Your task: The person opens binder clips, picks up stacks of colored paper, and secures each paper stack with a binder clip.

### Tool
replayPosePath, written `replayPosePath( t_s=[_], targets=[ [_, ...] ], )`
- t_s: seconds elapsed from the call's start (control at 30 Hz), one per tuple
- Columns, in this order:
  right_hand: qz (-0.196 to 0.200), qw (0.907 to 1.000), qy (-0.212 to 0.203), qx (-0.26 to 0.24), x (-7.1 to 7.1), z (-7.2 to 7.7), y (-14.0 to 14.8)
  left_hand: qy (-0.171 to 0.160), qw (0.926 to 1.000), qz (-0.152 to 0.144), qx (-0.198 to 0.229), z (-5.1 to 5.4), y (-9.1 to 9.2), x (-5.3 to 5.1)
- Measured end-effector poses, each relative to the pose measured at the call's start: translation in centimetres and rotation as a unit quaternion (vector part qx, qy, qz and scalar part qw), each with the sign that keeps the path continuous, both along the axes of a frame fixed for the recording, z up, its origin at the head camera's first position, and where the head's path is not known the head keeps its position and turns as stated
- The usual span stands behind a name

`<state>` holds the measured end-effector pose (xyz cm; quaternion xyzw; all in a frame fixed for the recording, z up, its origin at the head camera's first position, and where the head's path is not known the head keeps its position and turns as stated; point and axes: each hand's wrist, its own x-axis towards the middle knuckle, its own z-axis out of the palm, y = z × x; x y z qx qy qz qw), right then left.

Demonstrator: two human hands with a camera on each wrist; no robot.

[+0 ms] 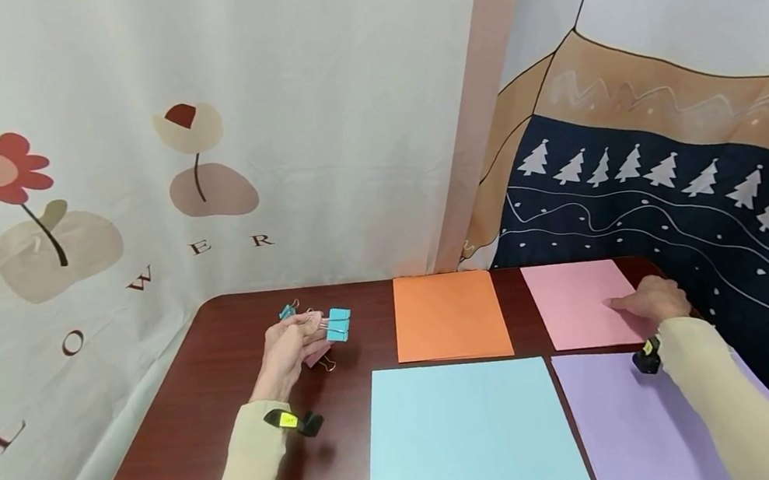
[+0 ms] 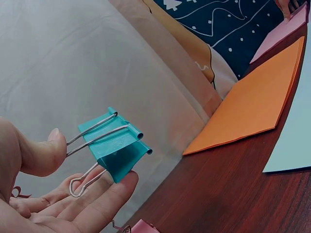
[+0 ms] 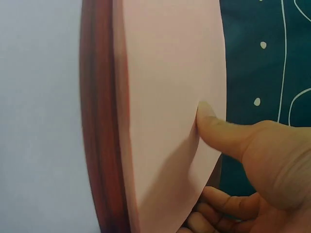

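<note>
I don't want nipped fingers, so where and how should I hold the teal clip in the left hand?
I'd pinch the teal clip by its wire handles, from the left: they stick out that way, toward the left hand, while its biting edges face right.

The table (image 1: 185, 417) is coloured reddish brown. The pale blue paper (image 1: 476, 438) is flanked on its right by purple paper (image 1: 607, 412) and backed by orange paper (image 1: 450, 317), with pink paper (image 1: 573, 305) off its far right corner. Off its far left corner, a teal clip (image 1: 339, 324) is seen. Behind it, the white curtain (image 1: 344, 119) is printed with red-and-beige flowers, the navy cloth (image 1: 641, 205) with white trees.
</note>
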<state>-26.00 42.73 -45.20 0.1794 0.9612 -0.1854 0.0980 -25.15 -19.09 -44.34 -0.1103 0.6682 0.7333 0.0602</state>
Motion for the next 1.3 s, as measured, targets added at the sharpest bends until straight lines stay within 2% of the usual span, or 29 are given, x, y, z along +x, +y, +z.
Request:
replayPosePath(
  t_s=[0.3,0.57,0.87,1.1,1.3],
  targets=[
    [-0.01,0.9998,-0.004,-0.016,-0.5,0.2,-0.2,0.002,1.0,-0.004,-0.005,-0.3,0.3,0.0],
    [-0.003,1.0,0.005,-0.008,-0.8,0.2,-0.6,-0.002,1.0,-0.003,-0.005,-0.2,0.3,0.1],
    [-0.013,0.9989,-0.004,-0.045,-1.1,0.6,-0.7,0.003,1.0,-0.004,0.007,0.0,0.4,0.1],
    [-0.017,0.9976,-0.011,-0.066,-0.5,0.4,0.1,0.008,0.9999,-0.006,0.007,0.0,1.0,0.1],
    [-0.005,0.9961,0.02,-0.085,-0.1,0.1,0.9,0.02,0.9998,-0.007,0.002,0.1,1.1,0.4]
  ],
)
